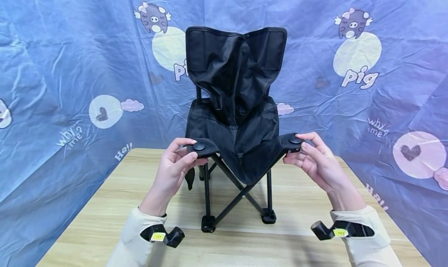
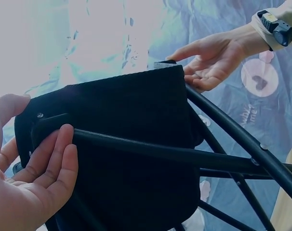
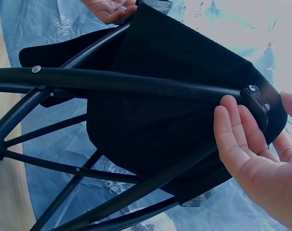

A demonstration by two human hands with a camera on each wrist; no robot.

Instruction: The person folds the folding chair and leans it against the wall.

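Observation:
A small black folding chair [image 1: 241, 142] stands upright and unfolded on the wooden table, its fabric seat sagging in the middle between crossed metal legs. At the seat's front left corner my left hand [image 1: 176, 164] grips the fabric, thumb and forefinger above and the other fingers beneath. My right hand [image 1: 316, 162] pinches the front right corner in much the same way. Seen from below in the right wrist view, a leg tube [image 3: 151, 84] ends in a riveted corner fitting close to my fingertips [image 3: 228, 103]. The left wrist view shows the seat's underside [image 2: 131, 178] too.
A light wooden table [image 1: 115, 220] lies under the chair. Behind it hangs a blue cloth [image 1: 87, 64] printed with pigs and hearts. A black strap end [image 1: 190, 178] dangles by the left leg. Black cameras [image 1: 175, 237] are strapped on both wrists.

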